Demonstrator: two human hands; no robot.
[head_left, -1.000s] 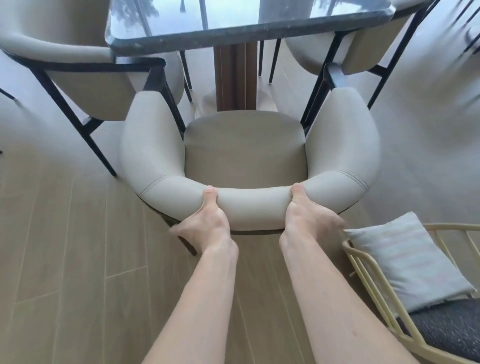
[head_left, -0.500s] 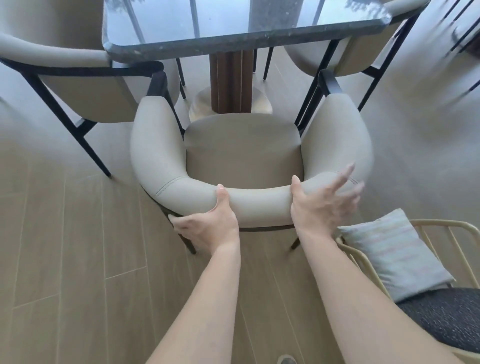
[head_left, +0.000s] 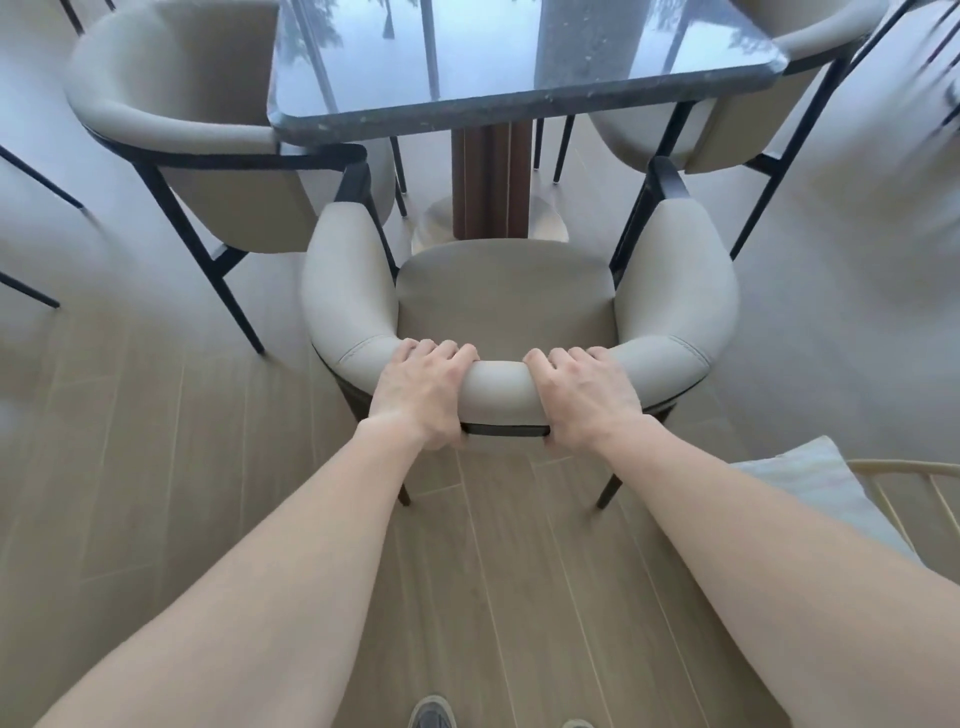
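1. head view: the beige armchair (head_left: 506, 296) stands on the wood-look floor (head_left: 156, 467) with its seat turned toward the dark table (head_left: 519, 67). the seat's front edge is near the table's brown pedestal (head_left: 491, 176).
2. the left hand (head_left: 423, 389) grips the armchair's curved backrest (head_left: 496, 387) left of its middle. its fingers (head_left: 441, 354) lie close together, curled over the top of the padding; the thumb is hidden.
3. the right hand (head_left: 587, 397) grips the same backrest right of its middle. its fingers (head_left: 561, 359) are bent over the top, side by side, and clamped on the padding.
4. the two hands are apart, with a bare stretch of backrest between them. both forearms reach straight forward.
5. a second chair (head_left: 171, 104) is tucked at the table's left side and a third chair (head_left: 753, 124) at its right, both matching the armchair.
6. a pale cushion (head_left: 810, 488) lies on a cane seat (head_left: 909, 465) at the right edge, near the right forearm.
7. a shoe tip (head_left: 431, 714) shows at the bottom edge.
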